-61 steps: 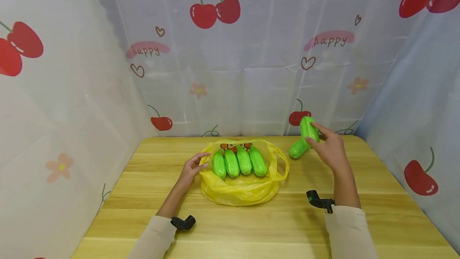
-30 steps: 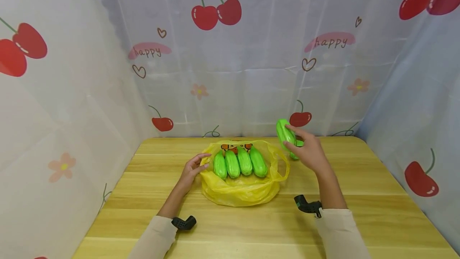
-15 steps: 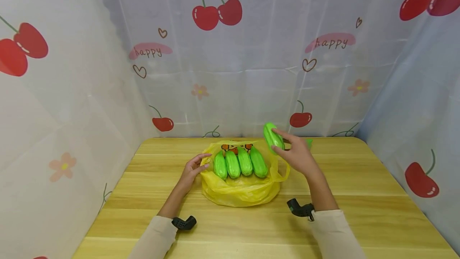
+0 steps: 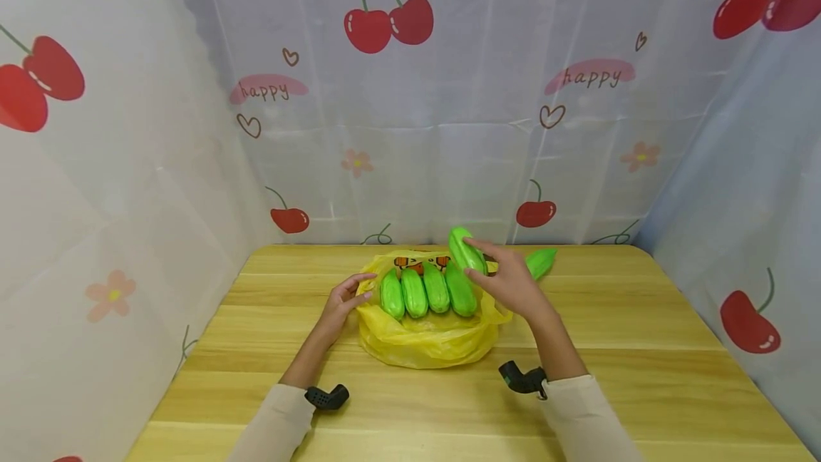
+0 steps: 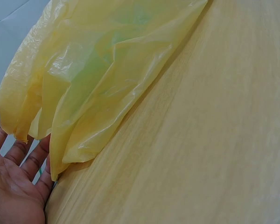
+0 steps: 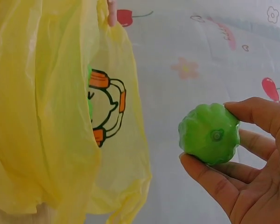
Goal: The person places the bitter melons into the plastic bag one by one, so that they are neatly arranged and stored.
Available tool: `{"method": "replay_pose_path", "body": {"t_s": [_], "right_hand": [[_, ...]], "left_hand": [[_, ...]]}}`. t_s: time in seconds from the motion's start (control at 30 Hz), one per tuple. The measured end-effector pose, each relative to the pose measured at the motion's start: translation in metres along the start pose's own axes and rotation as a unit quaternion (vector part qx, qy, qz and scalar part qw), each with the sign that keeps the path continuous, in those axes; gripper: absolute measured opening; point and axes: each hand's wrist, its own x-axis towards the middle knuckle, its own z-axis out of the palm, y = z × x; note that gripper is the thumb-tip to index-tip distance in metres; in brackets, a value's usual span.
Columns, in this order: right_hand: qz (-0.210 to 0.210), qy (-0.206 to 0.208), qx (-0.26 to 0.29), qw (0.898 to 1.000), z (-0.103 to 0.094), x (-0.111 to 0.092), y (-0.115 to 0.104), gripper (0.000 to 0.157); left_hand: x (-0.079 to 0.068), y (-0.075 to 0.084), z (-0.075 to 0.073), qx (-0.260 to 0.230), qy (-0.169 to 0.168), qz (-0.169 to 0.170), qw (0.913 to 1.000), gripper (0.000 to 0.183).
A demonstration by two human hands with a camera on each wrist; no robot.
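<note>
A yellow plastic bag lies with its mouth spread on the wooden table. Inside it, several ridged green gourds sit side by side in a row. My left hand holds the bag's left rim between thumb and fingers; in the left wrist view part of its fingers is behind the plastic. Thumb and fingers of my right hand grip another green gourd, raised over the bag's right back rim. The right wrist view shows this gourd end-on, its scalloped end facing the camera, apart from the bag.
One more green gourd lies on the table right of the bag, partly behind my right hand. A cherry-printed curtain encloses the back and both sides. A black wrist device sits on each forearm.
My right hand has carried its gourd leftward from above the gourd on the table to over the bag's right part. My left hand has stayed at the bag's left rim.
</note>
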Motion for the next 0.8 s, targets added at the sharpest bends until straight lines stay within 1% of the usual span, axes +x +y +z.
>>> {"method": "replay_pose_path", "body": {"t_s": [0.27, 0.57, 0.67, 0.8], "right_hand": [[-0.014, -0.009, -0.02, 1.0, 0.013, 0.001, -0.008, 0.054], [-0.01, -0.044, 0.012, 0.999, 0.029, 0.001, -0.014, 0.054], [-0.008, -0.052, 0.019, 0.998, 0.034, 0.002, -0.016, 0.055], [0.001, -0.061, 0.02, 0.998, 0.04, 0.001, -0.018, 0.056]], "left_hand": [[0.0, 0.0, 0.001, 0.007, 0.0, 0.002, 1.0, 0.042], [0.0, 0.002, -0.001, 0.004, -0.002, 0.005, 1.0, 0.042], [0.001, 0.002, -0.001, -0.005, -0.002, 0.003, 1.0, 0.042], [0.0, 0.001, -0.001, -0.004, -0.003, 0.003, 1.0, 0.042]]}}
